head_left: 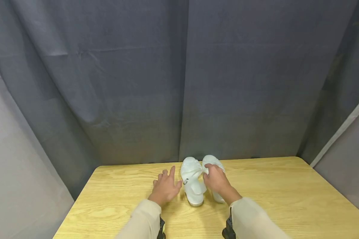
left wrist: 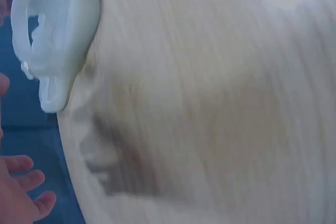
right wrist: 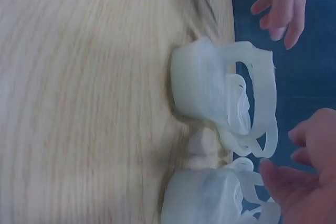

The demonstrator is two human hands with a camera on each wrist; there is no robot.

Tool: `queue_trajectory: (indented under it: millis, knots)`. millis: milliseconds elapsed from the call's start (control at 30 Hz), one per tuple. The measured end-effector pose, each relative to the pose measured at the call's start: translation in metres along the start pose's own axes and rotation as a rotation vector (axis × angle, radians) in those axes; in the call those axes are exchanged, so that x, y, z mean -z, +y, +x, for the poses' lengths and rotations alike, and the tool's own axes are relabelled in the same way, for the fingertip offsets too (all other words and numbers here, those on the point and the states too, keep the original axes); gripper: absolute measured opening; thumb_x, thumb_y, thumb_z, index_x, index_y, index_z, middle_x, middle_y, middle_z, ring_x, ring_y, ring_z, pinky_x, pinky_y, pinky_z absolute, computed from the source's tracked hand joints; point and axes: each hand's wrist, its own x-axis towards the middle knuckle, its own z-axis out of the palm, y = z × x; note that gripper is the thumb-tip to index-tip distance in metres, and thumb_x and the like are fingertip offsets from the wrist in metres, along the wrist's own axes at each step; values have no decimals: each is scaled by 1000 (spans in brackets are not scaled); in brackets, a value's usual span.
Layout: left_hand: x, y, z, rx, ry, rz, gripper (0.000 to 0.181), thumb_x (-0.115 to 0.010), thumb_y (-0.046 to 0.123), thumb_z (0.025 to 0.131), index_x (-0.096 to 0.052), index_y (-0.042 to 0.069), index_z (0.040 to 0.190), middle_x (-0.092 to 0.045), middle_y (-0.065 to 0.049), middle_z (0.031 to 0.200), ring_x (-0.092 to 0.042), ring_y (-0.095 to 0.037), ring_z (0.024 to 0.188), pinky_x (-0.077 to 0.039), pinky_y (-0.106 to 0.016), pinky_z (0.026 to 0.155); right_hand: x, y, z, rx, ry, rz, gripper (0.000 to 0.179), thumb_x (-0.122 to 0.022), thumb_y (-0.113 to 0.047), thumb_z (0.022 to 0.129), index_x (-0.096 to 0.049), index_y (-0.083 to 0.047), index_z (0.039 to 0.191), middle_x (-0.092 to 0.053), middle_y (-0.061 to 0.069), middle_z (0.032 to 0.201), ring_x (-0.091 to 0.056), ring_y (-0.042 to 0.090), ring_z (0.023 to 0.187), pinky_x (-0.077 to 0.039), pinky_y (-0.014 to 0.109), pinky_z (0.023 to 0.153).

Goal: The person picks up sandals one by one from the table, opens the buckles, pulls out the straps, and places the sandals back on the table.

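Observation:
A pair of white sandals with wide straps stands side by side on the table, heels towards me. My left hand [head_left: 165, 187] hovers just left of the left sandal [head_left: 192, 172], fingers spread and nothing in them. In the left wrist view those fingers [left wrist: 31, 179] show at the lower left, apart from the sandal [left wrist: 79, 19]. Over the right sandal [head_left: 210, 161] is my right hand [head_left: 217, 179], hiding its middle. Seen from the right wrist, one fingertip [right wrist: 269, 169] is right at that sandal's straps, and the other fingers are loosely bent above.
The sandals stand near the far edge of the light wooden table [head_left: 275, 192]. Behind it hangs a dark grey curtain [head_left: 242, 83]. Paler panels flank the table at left and right. Black wrist straps [head_left: 228, 227] sit at both sleeve cuffs.

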Motion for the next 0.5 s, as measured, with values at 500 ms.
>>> queue_trajectory:
  millis: [500]
  knots:
    - [-22,24,0,39,100,-474,45,-54,22,93,-51,-9,126,-55,-22,115,-54,-38,109,-45,-50,92,-3,-8,-1,-86,-99,18,41,-59,-6,86,-54,7,124,-62,27,115,-62,32,92,-50,46,74]
